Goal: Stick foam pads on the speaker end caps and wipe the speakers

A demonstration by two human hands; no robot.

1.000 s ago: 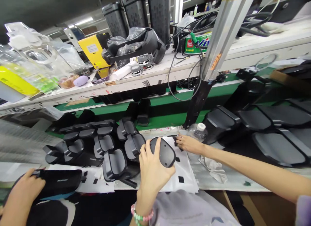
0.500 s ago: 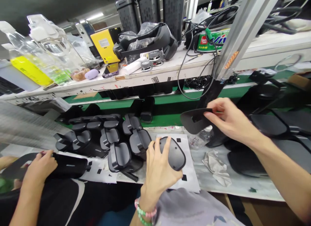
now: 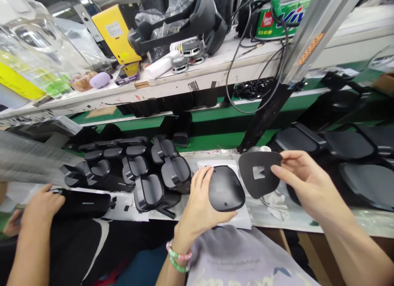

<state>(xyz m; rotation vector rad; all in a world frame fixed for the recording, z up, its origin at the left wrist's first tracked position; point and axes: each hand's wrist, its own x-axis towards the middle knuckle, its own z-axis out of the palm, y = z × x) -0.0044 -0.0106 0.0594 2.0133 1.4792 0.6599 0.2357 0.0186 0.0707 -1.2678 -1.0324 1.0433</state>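
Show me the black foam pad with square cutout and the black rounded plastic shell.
Black foam pad with square cutout [image 3: 257, 186]: head view, below the cutout.
Black rounded plastic shell [image 3: 225, 189]: head view, its middle.

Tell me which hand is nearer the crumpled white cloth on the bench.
The right hand is nearer: it holds a black foam pad up and to the right of the crumpled white cloth. The left hand is farther left, holding a black oval cover.

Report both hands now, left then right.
Left hand: holding a black cover.
Right hand: holding a black pad with a square hole.
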